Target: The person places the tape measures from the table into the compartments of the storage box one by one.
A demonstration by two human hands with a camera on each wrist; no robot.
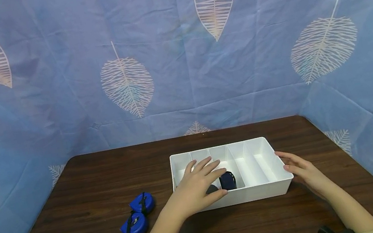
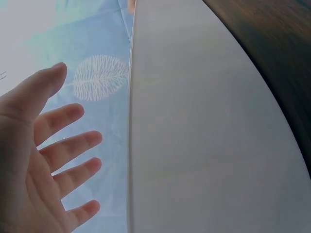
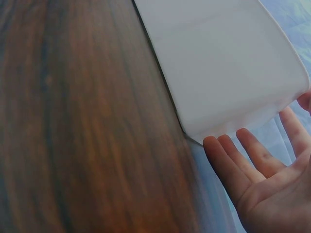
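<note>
A white divided box [image 1: 249, 193] stands on the dark wooden table. My left hand [image 1: 196, 185] is over its left part, fingers spread and holding nothing; in the left wrist view, the left hand [image 2: 43, 160] is beside the box's long outer wall [image 2: 214, 126]. A dark blue rolled-looking item [image 1: 228, 181] lies in a middle compartment. Next to it a dark grey item [image 1: 212, 189] is partly hidden by the left hand. At the box's right end is my right hand [image 1: 305, 172]. In the right wrist view, its extended fingers [image 3: 257, 150] touch or nearly touch the end wall.
Two blue rounded objects with black bands [image 1: 142, 203] lie close together on the table [image 1: 88, 217], left of the box. Blue cloth with white leaf prints [image 1: 171, 73] hangs behind and along both sides. Box dividers [image 1: 233, 162] separate several compartments.
</note>
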